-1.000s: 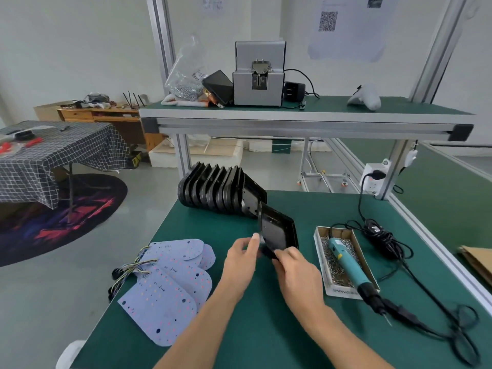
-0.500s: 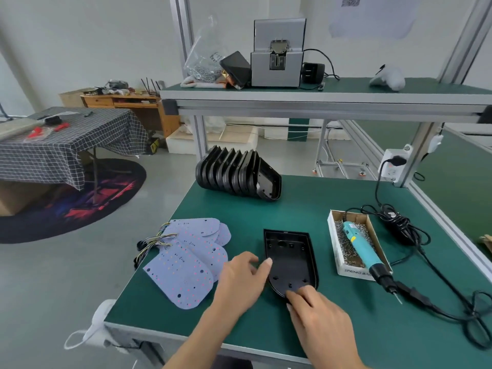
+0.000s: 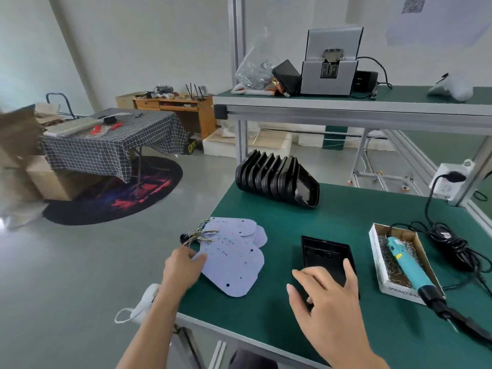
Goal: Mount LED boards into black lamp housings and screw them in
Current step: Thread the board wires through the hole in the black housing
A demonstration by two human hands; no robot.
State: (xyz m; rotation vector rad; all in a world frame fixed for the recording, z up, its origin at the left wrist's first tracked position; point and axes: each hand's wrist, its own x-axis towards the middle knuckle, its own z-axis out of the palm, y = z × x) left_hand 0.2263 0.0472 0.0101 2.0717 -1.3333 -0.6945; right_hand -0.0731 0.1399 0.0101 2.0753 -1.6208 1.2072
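**Housing laid down, left hand goes for a board**

The left hand [image 3: 183, 265] has moved from the housing to the pile of LED boards [image 3: 234, 259] and now pinches the edge of the top board. The black lamp housing [image 3: 326, 258], held up a second ago, lies open side up on the bench [image 3: 332, 217]. The right hand [image 3: 328, 302] rests on it, fingers spread and relaxed. Mounting can probably begin next.

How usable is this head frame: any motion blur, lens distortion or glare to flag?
Head view: motion blur smears the far left edge and the screwdriver tip; wide-angle bending curves the shelf frame; lighting soft and even, no harsh glare; both hands, left hand and right hand, and the LED boards stay readable.
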